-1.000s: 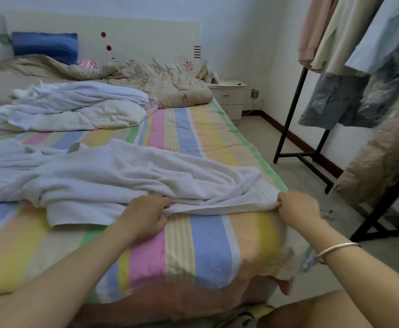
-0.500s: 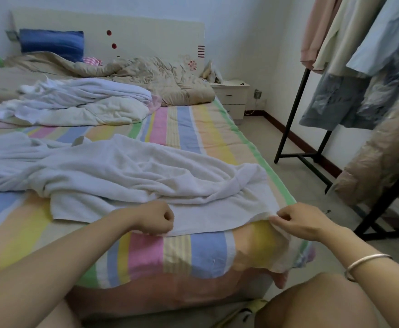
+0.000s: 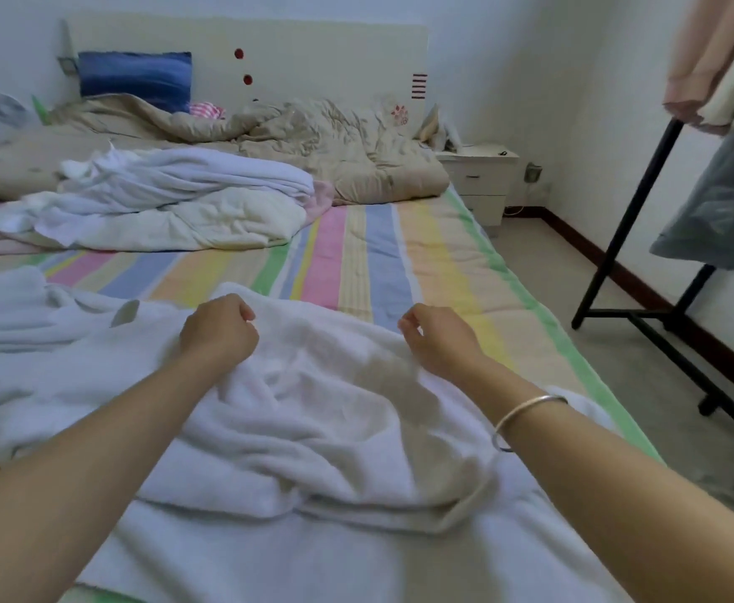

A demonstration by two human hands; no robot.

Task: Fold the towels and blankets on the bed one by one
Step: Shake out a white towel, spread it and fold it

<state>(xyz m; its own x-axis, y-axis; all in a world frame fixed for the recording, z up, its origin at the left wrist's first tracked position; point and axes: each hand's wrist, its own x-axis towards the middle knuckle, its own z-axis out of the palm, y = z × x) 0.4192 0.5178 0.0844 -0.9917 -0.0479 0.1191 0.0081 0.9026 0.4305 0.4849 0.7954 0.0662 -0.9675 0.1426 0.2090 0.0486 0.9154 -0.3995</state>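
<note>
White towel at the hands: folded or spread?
Partly folded: left hand and right hand hold an edge of the white towel laid over its own bunched layers; not flat yet.

You'll find no readable text here; the headboard (image 3: 313, 50) carries only red dots, bars and a flower motif.

- Dim, soft light it was, with a cool bluish cast
- Shadows were faint, one grey patch on the towel (image 3: 393, 387)
- Motion blur smeared the towel's folds
- Wide lens tilted the clothes rack (image 3: 628, 211) at the right edge
</note>
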